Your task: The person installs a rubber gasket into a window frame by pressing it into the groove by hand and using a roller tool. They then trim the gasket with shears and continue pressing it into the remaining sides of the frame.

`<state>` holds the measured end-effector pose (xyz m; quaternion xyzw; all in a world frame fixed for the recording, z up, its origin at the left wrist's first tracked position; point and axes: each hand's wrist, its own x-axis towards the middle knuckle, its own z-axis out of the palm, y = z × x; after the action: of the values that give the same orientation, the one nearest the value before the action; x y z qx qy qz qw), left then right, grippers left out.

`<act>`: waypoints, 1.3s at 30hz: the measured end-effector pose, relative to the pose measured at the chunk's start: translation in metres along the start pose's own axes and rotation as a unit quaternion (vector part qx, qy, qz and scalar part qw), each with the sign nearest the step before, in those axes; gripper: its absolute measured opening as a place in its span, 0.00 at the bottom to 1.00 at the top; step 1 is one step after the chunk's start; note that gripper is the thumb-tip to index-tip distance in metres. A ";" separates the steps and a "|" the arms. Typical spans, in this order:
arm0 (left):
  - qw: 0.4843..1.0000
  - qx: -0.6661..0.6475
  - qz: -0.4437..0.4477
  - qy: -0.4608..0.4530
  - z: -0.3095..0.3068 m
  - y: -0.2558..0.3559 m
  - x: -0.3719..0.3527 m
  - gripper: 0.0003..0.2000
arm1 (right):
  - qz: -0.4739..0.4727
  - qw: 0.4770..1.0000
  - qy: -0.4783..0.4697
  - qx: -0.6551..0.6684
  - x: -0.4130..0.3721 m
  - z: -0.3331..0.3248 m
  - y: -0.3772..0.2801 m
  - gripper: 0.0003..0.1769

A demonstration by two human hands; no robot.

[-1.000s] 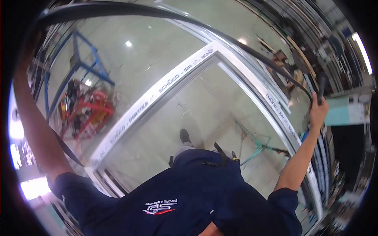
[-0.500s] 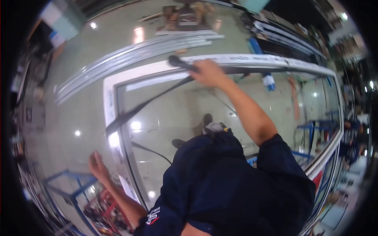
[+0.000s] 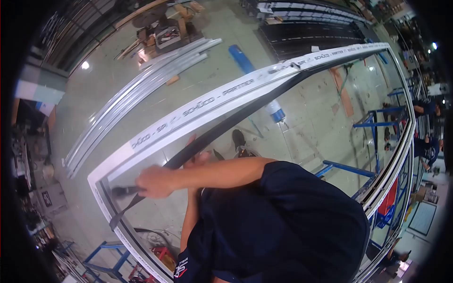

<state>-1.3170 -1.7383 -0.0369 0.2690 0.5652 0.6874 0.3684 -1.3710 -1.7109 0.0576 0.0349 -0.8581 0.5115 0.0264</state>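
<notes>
Dark strip (image 3: 229,125) slants across the opening of the white frame (image 3: 217,97), and at its left part laps over the frame's left edge, just below the left corner. Beyond that corner, metal bars (image 3: 122,97) lie on the floor. Near the corner, a blurred dark piece (image 3: 123,191) juts leftward from the right hand (image 3: 158,181); whether it belongs to the strip is unclear. That hand is curled round the strip and is the nearer of the two to the left corner. Just right of it, the left hand (image 3: 200,158) shows fingers on both sides of the strip; whether they grip or only touch, I cannot tell. From both hands the strip's long axis points to the upper right, drawing in against the frame's far edge and following it toward the far right corner.
</notes>
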 end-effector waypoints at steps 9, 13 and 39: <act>0.976 -0.160 -0.121 0.080 -0.046 -0.044 0.034 0.31 | 0.019 0.997 0.070 -0.014 -0.069 -0.085 0.058 0.19; 0.975 0.105 -0.114 0.158 -0.059 -0.053 0.067 0.26 | 0.088 0.975 0.202 -0.013 -0.152 -0.134 0.108 0.16; 0.898 0.270 -0.030 0.346 -0.015 -0.070 0.086 0.34 | 0.406 0.827 0.380 -0.080 -0.522 -0.328 0.199 0.15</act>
<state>-1.3646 -1.6710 -0.1124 0.0863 0.8285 0.5470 0.0832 -0.8651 -1.3114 -0.0030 -0.5158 -0.7552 0.3785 0.1427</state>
